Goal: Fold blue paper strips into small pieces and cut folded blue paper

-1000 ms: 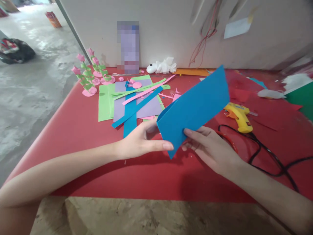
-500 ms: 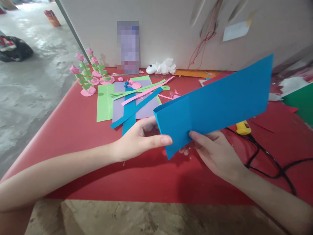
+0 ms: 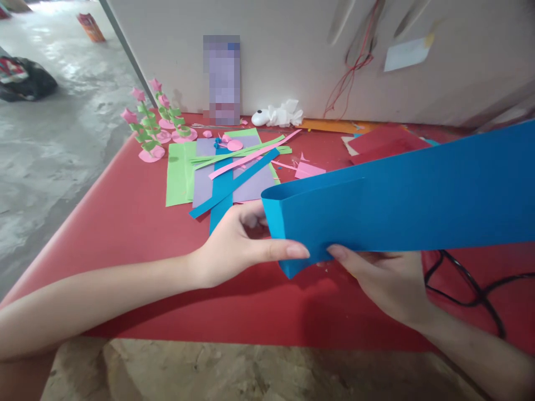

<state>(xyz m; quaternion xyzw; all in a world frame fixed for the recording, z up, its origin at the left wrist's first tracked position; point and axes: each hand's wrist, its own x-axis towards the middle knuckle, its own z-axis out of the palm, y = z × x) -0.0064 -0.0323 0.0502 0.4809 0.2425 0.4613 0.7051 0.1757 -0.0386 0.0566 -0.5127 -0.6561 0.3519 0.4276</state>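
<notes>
blue sheet [image 3: 401,206] held above the red table [image 3: 137,223], bent over at its left end but not creased. left hand [image 3: 238,245] pinches the bend; right hand [image 3: 384,278] grips the lower edge. flattening the fold appears outstanding.

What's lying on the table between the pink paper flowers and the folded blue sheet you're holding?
In the head view, between the pink paper flowers and the folded blue sheet lies a pile of paper: green sheet, lilac sheet, and crossed blue, pink and green strips.
</notes>
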